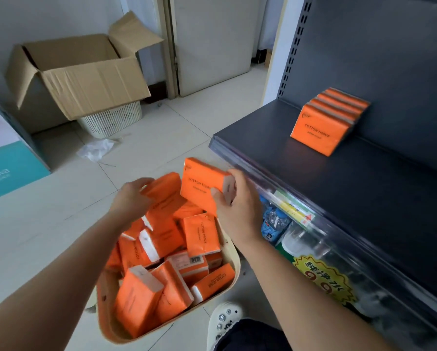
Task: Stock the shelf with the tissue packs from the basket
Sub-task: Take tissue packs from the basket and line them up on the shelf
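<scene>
A cream basket (231,271) on the floor holds several orange tissue packs (202,235) lying in a jumble. My right hand (237,206) grips one orange pack (199,184) lifted above the basket, close to the shelf's front edge. My left hand (131,196) closes around another orange pack (163,190) at the far side of the basket. On the dark grey shelf (301,158) to the right, a row of several orange packs (328,120) stands upright near the back panel.
An open cardboard box (78,74) sits on a white slotted basket (113,120) at the back left. Crumpled plastic (96,149) lies on the tiled floor. Water bottles (273,221) fill the lower shelf. My white shoe (223,317) stands beside the basket.
</scene>
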### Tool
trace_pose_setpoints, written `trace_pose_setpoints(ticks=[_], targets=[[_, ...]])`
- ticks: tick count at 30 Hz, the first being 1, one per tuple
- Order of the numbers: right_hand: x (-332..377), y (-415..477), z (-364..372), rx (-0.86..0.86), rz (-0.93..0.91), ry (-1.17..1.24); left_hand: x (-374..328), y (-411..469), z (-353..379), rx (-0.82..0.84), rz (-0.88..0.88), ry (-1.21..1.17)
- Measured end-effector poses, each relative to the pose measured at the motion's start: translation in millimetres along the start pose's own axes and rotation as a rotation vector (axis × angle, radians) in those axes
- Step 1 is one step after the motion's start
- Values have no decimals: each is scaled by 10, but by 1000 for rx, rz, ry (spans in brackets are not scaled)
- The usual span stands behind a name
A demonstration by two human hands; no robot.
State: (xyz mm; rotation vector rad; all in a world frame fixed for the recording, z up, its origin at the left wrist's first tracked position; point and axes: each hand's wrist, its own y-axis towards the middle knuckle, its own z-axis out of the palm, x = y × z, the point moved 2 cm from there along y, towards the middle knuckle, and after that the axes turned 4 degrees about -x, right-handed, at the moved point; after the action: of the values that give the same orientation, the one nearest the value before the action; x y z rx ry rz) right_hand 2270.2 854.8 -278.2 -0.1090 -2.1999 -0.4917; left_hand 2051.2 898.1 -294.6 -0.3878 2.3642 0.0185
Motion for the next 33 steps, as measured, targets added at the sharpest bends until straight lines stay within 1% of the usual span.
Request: trace_pose_setpoints(ticks=[2,5,8,11,14,18,23,26,30,33], targets=[[27,129,-210,-98,-41,70,-327,-22,-107,-24,132,-46],[-14,376,-562,-239,-46,139,-756,-39,-150,-21,296,-80],[-117,631,-910,-363,-75,118,-1126,-1,-95,13,364,-124],[-308,872,-1176,-411,-67,52,-1440,82,31,78,469,-134],[-566,1073,-1324,-392,0,-23,-1736,124,161,162,580,-120],[-875,1252,-1401,-339,129,-129,-2094,153,344,307,674,-122],[-1044,1344,-1386,-294,130,-147,-2433,170,544,415,767,-82],[-1097,1382,-1389,-302,116,-163,-2564,170,620,448,778,-82],[-1136,1428,-1411,-304,89,-210,-2649,177,756,524,735,-95],[-1152,1423,-1406,-308,61,-222,-2671,235,918,560,734,-70]])
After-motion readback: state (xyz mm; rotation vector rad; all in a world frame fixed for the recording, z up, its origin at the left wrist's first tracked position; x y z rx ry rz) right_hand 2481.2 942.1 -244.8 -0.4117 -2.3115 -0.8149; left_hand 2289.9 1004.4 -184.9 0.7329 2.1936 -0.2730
